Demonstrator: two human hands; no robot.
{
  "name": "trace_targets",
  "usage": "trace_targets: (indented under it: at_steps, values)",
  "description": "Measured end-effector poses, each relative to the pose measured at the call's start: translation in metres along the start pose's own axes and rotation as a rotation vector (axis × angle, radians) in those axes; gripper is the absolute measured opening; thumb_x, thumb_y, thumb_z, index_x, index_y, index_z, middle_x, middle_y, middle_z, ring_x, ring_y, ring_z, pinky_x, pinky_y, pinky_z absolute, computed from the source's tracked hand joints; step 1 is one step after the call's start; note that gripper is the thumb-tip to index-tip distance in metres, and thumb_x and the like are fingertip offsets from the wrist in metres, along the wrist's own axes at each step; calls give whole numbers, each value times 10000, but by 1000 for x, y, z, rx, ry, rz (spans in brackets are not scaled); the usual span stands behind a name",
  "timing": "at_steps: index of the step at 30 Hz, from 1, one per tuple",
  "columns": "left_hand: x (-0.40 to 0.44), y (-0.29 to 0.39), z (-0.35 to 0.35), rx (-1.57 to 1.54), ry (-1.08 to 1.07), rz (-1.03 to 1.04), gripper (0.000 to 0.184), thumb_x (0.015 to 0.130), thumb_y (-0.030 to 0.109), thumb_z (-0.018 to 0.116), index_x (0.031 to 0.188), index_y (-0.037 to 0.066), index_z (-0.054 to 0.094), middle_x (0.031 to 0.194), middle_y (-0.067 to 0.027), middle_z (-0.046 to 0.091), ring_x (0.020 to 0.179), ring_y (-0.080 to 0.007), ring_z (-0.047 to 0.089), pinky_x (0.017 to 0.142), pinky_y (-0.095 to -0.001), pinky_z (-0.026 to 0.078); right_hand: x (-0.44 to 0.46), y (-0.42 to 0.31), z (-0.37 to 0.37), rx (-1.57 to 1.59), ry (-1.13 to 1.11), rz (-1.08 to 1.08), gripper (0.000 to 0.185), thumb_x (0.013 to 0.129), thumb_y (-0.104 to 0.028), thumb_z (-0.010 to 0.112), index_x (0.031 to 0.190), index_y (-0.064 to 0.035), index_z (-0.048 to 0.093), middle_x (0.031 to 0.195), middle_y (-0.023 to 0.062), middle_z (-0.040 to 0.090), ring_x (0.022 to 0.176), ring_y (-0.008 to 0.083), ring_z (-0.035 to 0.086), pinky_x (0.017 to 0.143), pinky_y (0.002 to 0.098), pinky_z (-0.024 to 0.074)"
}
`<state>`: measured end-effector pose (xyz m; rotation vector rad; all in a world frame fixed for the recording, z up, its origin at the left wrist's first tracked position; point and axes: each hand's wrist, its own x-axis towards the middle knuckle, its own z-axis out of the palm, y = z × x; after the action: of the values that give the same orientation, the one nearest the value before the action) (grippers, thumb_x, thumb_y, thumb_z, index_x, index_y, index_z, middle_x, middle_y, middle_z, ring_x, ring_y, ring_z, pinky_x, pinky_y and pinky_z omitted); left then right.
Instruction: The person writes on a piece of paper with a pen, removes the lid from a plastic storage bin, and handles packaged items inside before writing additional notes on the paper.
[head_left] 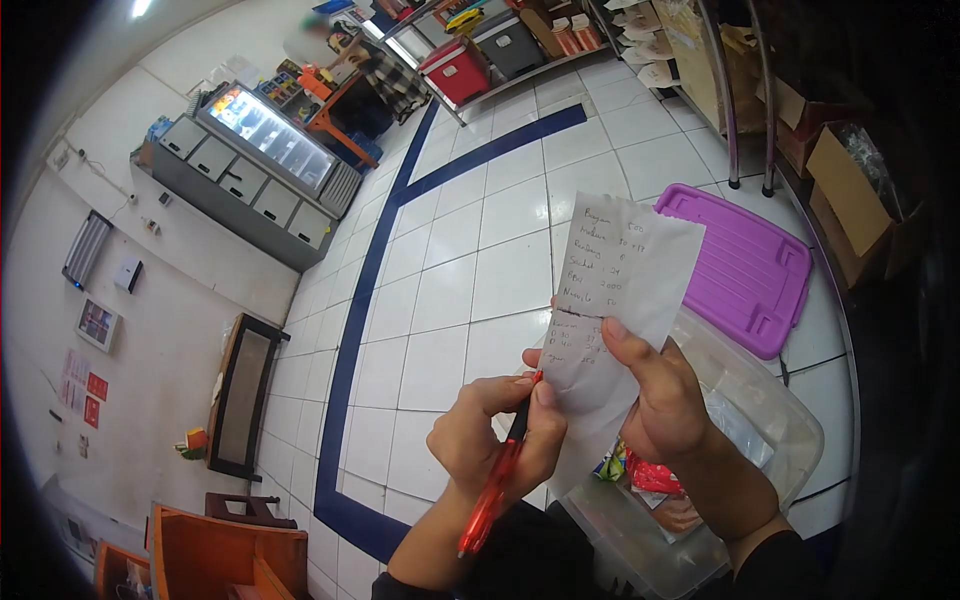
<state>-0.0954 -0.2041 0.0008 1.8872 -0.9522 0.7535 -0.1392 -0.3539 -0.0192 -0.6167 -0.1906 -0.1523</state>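
My left hand (490,430) is closed round a red pen (487,500) with a black grip. The pen's tip end points up at the left edge of a long paper slip (600,400). My right hand (665,400) holds that slip, its thumb pressed on the front and other fingers partly hidden behind. Handwritten words and numbers run down the slip in rows, with a dark struck-out line midway. Below the right hand stands a clear plastic bin (800,440), which holds colourful packets (645,475) and plastic bags.
A purple lid (745,270) lies on the tiled floor beside the bin. Cardboard boxes (850,200) and a metal rack stand at right. Left are grey lockers (240,185), a lit display fridge (270,135) and orange furniture (225,550). A person (385,80) stands at the back.
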Motion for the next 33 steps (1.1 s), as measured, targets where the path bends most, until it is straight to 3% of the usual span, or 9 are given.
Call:
trace_targets:
  at_steps: [4,6,7,9,24,26,27,29,33]
  values:
    - [1,1,0,18,-23,-10,153,767,11,739,829,-27,604,696,-113,683,592,-185,698,568,-259,548,0,0,-1,-14,-11,5,449,1020,-213,372,1372,65,367,1229,224,561,1131,364,616,971,486,523]
    - [1,1,0,19,-39,-26,154,770,15,738,836,-26,606,690,-109,680,585,-180,694,560,-257,544,0,1,0,48,24,-21,445,1024,-220,429,1323,110,430,1130,224,631,1042,266,655,935,377,535]
    - [0,0,1,14,-35,-34,151,771,21,739,832,-26,609,686,-106,679,575,-178,689,552,-256,539,0,2,0,48,25,-21,445,1024,-220,429,1323,110,430,1130,224,631,1042,266,655,935,377,535]
    - [0,-1,0,10,-31,-42,148,772,27,740,827,-25,612,683,-103,679,565,-175,685,545,-254,534,0,2,-1,-6,25,-7,436,1018,-199,375,1364,66,374,1210,221,564,1121,360,620,959,483,528]
    - [6,4,-1,11,-103,3,153,753,18,758,795,-26,618,714,-120,692,604,-186,704,583,-260,567,0,-1,-1,4,17,4,470,1018,-214,388,1386,76,351,1251,212,531,1144,364,606,961,462,528]
    - [6,4,-1,33,-149,48,173,814,34,719,836,-41,565,742,-155,685,651,-186,702,648,-272,563,-1,-2,2,24,37,-8,467,1017,-227,417,1352,98,395,1187,227,585,1091,323,633,939,421,538]
    - [6,3,-1,34,-149,47,173,814,34,719,836,-41,565,742,-155,685,651,-186,702,648,-272,563,-1,-2,2,45,57,-20,470,1017,-241,447,1317,121,439,1123,241,638,1038,283,661,916,380,549]
    - [7,3,0,3,-107,52,162,745,13,764,796,-27,616,701,-129,690,600,-181,704,575,-250,562,-1,-1,0,29,45,-14,473,1017,-240,445,1321,122,433,1126,245,635,1040,286,659,917,381,549]
    - [9,4,0,-11,-101,81,159,733,-1,763,789,-25,616,695,-130,689,584,-178,697,567,-248,557,-2,-2,-1,36,38,5,472,1014,-238,447,1317,124,437,1122,247,636,1034,289,660,919,381,549]
